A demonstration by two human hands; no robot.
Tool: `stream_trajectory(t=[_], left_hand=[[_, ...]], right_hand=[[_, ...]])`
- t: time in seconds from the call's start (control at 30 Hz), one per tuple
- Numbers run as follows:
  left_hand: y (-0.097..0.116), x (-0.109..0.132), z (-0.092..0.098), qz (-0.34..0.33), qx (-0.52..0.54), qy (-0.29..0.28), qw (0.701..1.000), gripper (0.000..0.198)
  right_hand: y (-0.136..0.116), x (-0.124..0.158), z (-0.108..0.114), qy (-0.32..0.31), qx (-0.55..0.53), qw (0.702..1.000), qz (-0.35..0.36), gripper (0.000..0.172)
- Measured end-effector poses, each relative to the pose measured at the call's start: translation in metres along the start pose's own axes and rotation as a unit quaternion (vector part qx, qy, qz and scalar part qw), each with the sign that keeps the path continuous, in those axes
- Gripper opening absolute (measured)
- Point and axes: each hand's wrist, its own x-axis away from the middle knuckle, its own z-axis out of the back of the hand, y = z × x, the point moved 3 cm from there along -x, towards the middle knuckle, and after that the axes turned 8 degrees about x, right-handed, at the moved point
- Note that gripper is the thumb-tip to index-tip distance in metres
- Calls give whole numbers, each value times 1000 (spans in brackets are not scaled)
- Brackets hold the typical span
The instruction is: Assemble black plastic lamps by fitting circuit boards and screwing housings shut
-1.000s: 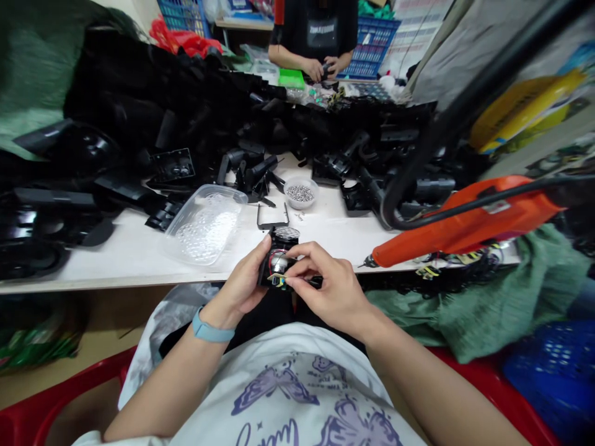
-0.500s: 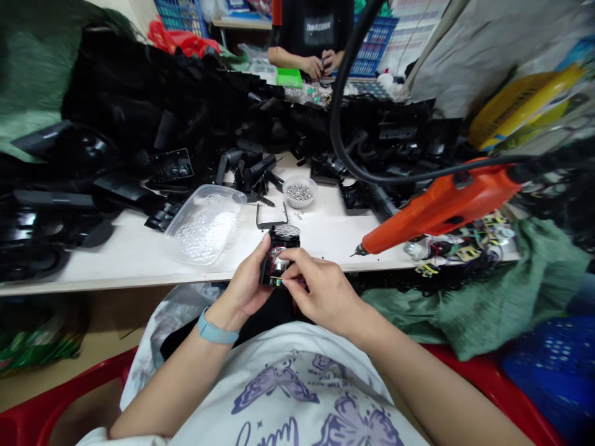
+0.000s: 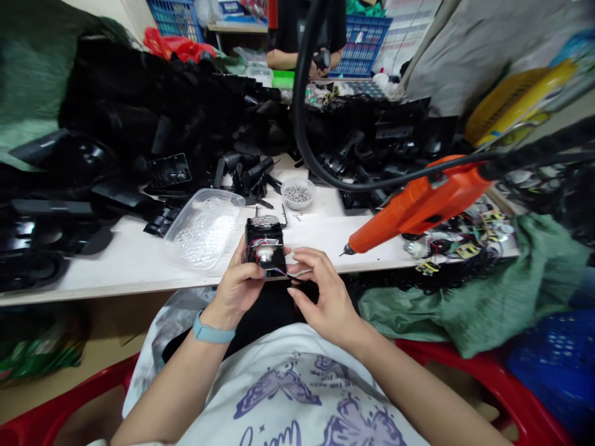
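Note:
My left hand (image 3: 239, 286) is closed round the lower left of a black housing (image 3: 251, 238), held tilted over the table's front edge. A silvery round part and thin red wires show inside the housing, and a clear round piece sits at its top. My right hand (image 3: 323, 297) is at the housing's right side, thumb and fingers apart, fingertips near its edge and a dark cable. Behind the housing lies a thin black bracket (image 3: 284, 217), partly hidden. A small bowl of screws (image 3: 298, 194) stands beyond it.
An orange electric screwdriver (image 3: 413, 207) hangs at the right, its black cable looping across the middle. A clear tray (image 3: 204, 229) stands at the left. Black parts (image 3: 176, 118) are heaped behind. Wired parts (image 3: 469, 238) lie right. A person (image 3: 307, 37) sits opposite, holding a dark part.
The housing has turned to show more of its inside and moved slightly left and up. My right hand's fingers have come off its inside and spread. The screwdriver appears further left.

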Motion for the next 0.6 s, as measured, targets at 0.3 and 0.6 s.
stream_trajectory(t=[0.3,0.6], left_hand=[[6,-6,-3,-55,-37,-32,997,95],[7,0,-3,-57,-116,-51,990,111]], right_hand=[[21,27,11,89,79,993,-11,19],[-19,-31,29,-53,47,990,-121,16]])
